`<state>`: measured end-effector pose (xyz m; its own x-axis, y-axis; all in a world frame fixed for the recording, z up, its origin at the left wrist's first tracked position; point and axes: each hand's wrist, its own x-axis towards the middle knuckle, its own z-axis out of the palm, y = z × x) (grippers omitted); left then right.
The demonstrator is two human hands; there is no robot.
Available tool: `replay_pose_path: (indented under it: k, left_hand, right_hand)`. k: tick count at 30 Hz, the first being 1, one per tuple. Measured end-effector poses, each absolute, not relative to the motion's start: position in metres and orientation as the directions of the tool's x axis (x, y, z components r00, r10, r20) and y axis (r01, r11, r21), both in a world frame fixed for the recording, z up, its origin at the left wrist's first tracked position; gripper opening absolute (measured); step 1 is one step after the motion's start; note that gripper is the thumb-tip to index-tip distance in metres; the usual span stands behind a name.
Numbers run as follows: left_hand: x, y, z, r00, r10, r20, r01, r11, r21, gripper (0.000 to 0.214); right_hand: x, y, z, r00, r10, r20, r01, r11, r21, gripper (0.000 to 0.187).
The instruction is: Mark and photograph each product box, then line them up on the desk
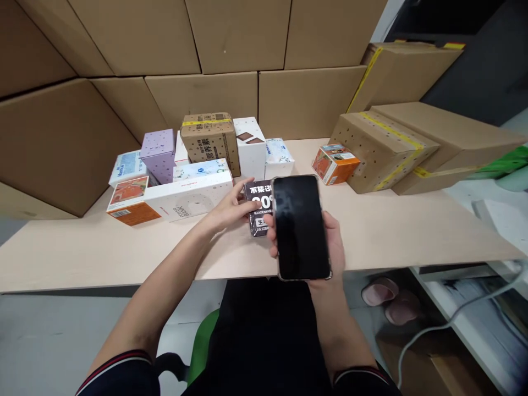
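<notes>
- You sit at the table (383,231), with 12 o'clock straight ahead of you
- Your right hand (335,245) has its fingers clamped around the phone (302,228), fingertips along one edge and thumb side at the other; the phone's dark screen faces up, just past 12 o'clock
- Your left hand (231,210) is closed on the left side of the dark printed box (258,212), thumb across its lettered face; some fingertips are hidden
- That box is at 12 o'clock, its right part covered from view by the phone
- At 11 o'clock lies the white power bank box (196,201), with an orange box (142,214) beside it, nearer 10, and a purple box (159,151) behind
- Toward 12, beyond your hands, stand a taped brown box (212,146) and a white box (251,157)
- At 1 o'clock a second orange box (340,162) sits against a taped carton (375,159)
</notes>
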<state>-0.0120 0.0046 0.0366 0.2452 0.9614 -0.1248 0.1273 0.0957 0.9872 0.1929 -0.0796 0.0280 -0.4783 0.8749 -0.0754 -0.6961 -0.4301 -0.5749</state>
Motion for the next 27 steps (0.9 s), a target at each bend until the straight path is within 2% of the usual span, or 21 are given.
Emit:
replay_pose_path:
  k: [2, 5, 10, 15, 27]
  left_hand:
    - [-0.013, 0.005, 0.035, 0.269, 0.961, -0.061, 0.140, 0.024, 0.990, 0.077]
    - [-0.015, 0.006, 0.033, 0.298, 0.955, -0.004, 0.143, -0.041, 0.989, 0.070]
    - [-0.015, 0.007, 0.032, 0.267, 0.963, -0.050, 0.140, 0.012, 0.990, 0.078]
    - [-0.014, 0.006, 0.033, 0.253, 0.965, -0.074, 0.139, 0.039, 0.989, 0.083]
    - [-0.014, 0.005, 0.035, 0.275, 0.958, -0.076, 0.135, 0.039, 0.990, 0.079]
  right_hand:
    - [0.182, -0.072, 0.025, -0.567, 0.823, -0.028, -0.696, -0.498, -0.517, 0.070]
    - [0.177, -0.063, 0.023, -0.597, 0.802, -0.003, -0.700, -0.523, -0.487, 0.071]
    - [0.178, -0.058, 0.023, -0.562, 0.827, -0.013, -0.699, -0.483, -0.528, 0.069]
    - [0.178, -0.057, 0.023, -0.548, 0.836, -0.019, -0.714, -0.480, -0.510, 0.067]
    - [0.174, -0.061, 0.024, -0.495, 0.869, 0.001, -0.700, -0.398, -0.594, 0.064]
